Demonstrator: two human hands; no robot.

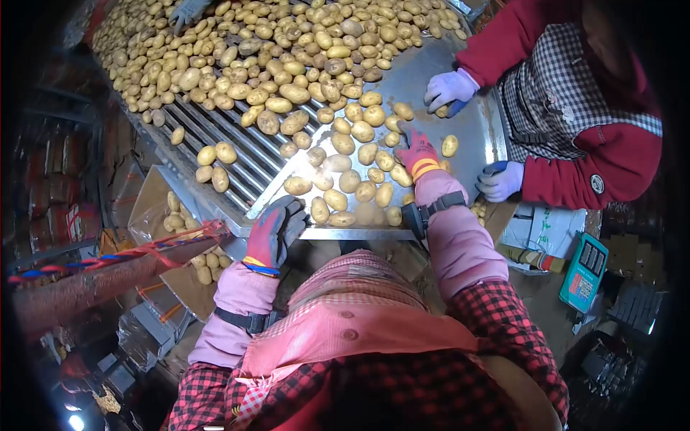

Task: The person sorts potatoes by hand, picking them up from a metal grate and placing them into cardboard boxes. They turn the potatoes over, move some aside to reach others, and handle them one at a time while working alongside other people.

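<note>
My left hand (277, 231), in a red and grey glove, rests at the front edge of the metal sorting table (309, 233), fingers stretched out and holding nothing. A potato (297, 186) lies just beyond its fingertips. My right hand (417, 149), in a red glove with a yellow band at the wrist, reaches over the table among loose potatoes (363, 131). Its fingers point forward and downward, partly hidden, beside a potato (392, 138); I see nothing gripped in them. Several more potatoes lie between my two hands on the shiny sheet.
Potatoes (287, 57) are heaped at the back over metal rollers (248, 144). At the right, a co-worker's gloved hands (451, 92) are on the table, one by a potato. Another grey glove (188, 13) shows at the far left. A cardboard box (152, 205) with potatoes stands below.
</note>
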